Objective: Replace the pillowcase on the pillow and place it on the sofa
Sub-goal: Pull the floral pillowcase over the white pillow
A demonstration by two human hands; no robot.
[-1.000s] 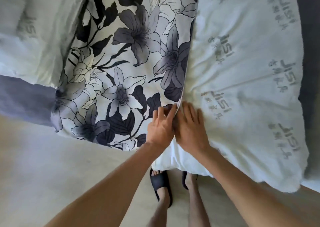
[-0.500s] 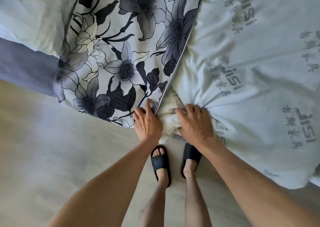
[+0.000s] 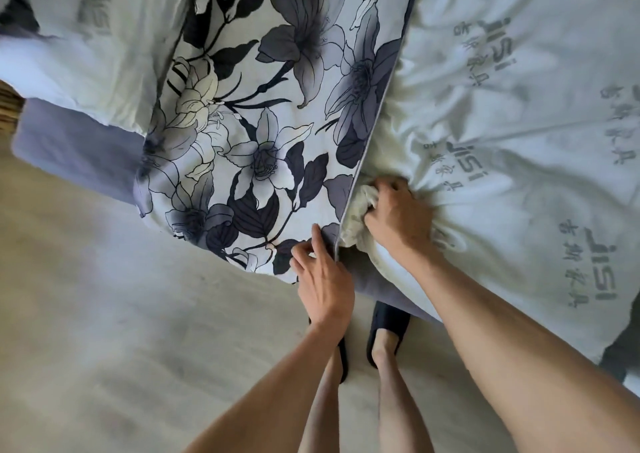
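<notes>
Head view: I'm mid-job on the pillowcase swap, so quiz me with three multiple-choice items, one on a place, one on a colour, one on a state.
1. Where does the floral pillowcase lie relative to the white pillow?
A. to its left
B. to its right
C. on the floor

2. What colour are the slippers?
A. red
B. black
C. yellow

3. What is the right hand doing?
A. hanging idle
B. lying flat on the floor
C. gripping bunched white fabric at the pillow's corner

Answers:
1 A, the floral print fills the left side of the seam.
2 B, both are dark black.
3 C, the fingers curl into gathered cloth while the left hand pinches the pillowcase edge.
</notes>
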